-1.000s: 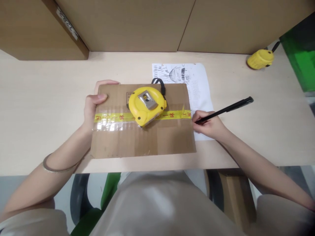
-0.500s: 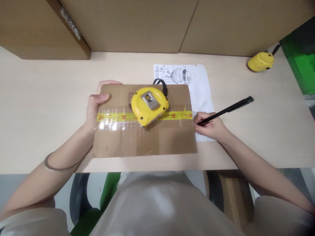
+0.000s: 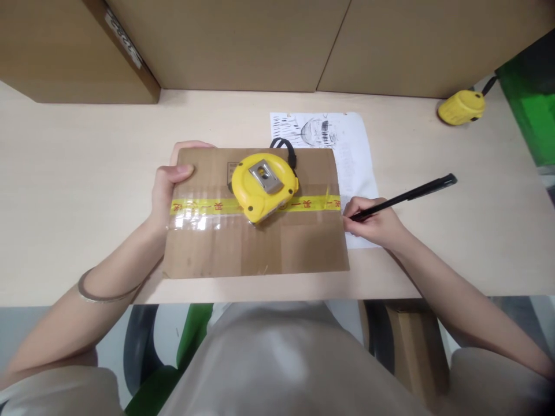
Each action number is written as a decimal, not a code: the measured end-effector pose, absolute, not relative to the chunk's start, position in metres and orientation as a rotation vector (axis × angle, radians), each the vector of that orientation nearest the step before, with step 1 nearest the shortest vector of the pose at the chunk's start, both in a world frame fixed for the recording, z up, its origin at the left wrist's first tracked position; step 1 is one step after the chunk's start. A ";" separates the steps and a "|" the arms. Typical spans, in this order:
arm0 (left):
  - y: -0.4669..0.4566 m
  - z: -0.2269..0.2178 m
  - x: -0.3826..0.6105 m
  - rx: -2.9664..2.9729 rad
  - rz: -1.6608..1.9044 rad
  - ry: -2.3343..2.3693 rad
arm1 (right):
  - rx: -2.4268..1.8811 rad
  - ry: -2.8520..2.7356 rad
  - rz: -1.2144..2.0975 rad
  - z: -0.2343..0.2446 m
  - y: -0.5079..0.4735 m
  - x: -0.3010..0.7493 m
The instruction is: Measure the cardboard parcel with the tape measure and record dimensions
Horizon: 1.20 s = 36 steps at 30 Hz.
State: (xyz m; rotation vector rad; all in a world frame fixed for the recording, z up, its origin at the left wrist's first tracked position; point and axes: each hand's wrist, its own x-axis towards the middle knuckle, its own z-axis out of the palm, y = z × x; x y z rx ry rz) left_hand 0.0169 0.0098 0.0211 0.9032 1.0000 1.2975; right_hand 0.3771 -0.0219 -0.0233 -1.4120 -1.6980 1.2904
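Note:
A brown cardboard box (image 3: 312,242) with yellow printed tape across it is in front of me. My left hand (image 3: 167,182) grips its left edge, thumb on top and fingers partly hidden behind. On the box's upper face lies a yellow tape measure (image 3: 264,188), its metal clip facing up and its black strap hanging over the far edge. Beside the box's right edge, my right hand (image 3: 370,219) is closed round a black pen (image 3: 416,190) that slants up to the right. The pen's tip is hidden by my fingers. A marked paper sheet (image 3: 355,156) lies partly under the box and hand.
A second yellow tape measure (image 3: 462,108) sits at the back right of the pale desk (image 3: 78,150). Large brown cardboard boxes (image 3: 234,46) line the back, with another brown box (image 3: 78,52) at the left. Something green (image 3: 529,104) is beyond the right edge.
The pen's upper end has swung a little to the right in my right hand. My left hand and the tape measure on the box look nearly the same.

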 end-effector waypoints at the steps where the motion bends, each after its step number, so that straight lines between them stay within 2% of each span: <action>1: 0.010 0.021 0.017 0.902 1.299 1.007 | -1.419 -1.693 1.292 -0.023 -0.022 0.377; 26: 0.008 0.023 0.017 0.869 1.286 1.014 | -1.592 -1.820 1.282 -0.006 -0.014 0.376; 32: 0.011 0.018 0.003 0.945 1.234 1.058 | -1.905 -2.013 0.958 0.002 -0.003 0.377; 36: 0.009 0.015 -0.011 1.118 1.257 1.082 | -1.958 -2.069 0.638 0.030 0.003 0.363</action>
